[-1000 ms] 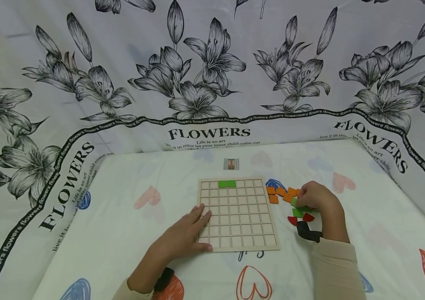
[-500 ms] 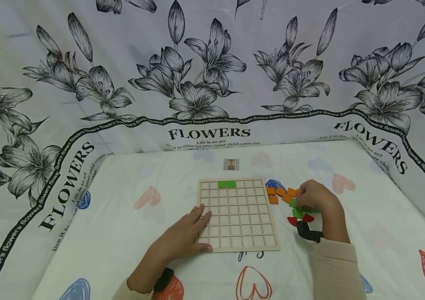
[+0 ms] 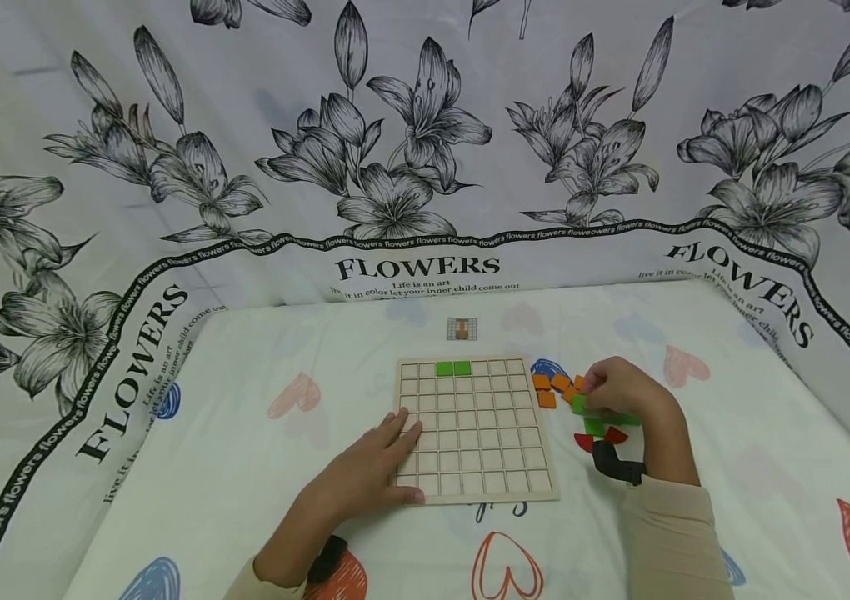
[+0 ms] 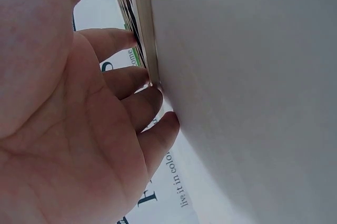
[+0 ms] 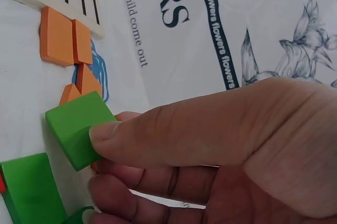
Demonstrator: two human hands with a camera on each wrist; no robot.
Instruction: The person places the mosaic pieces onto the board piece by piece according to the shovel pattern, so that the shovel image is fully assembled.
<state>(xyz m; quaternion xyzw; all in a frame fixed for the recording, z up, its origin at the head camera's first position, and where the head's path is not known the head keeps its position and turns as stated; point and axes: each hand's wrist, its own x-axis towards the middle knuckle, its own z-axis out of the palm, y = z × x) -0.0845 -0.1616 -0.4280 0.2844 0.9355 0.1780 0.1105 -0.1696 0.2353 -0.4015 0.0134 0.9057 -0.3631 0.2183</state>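
Note:
A square wooden grid board [image 3: 492,433] lies flat in the middle of the head view, with two green tiles [image 3: 453,368] side by side in its far row. My left hand [image 3: 361,475] rests on the board's left edge, fingers extended; the left wrist view shows fingertips against the board's side. To the right of the board, my right hand [image 3: 631,392] pinches a green square tile [image 5: 73,124] between thumb and fingers. In the right wrist view that tile is tilted above the cloth, near another green tile [image 5: 32,187].
Several orange tiles [image 3: 542,382] lie along the board's right edge, some partly behind my right hand. Red rounded pieces [image 3: 616,435] and more green tiles sit nearer me. A small picture card [image 3: 462,328] lies beyond the board on the heart-patterned cloth [image 3: 245,467].
My right hand has shifted slightly left with the green tile in its fingertips, now covering part of the orange tiles. The left hand and the board have stayed put.

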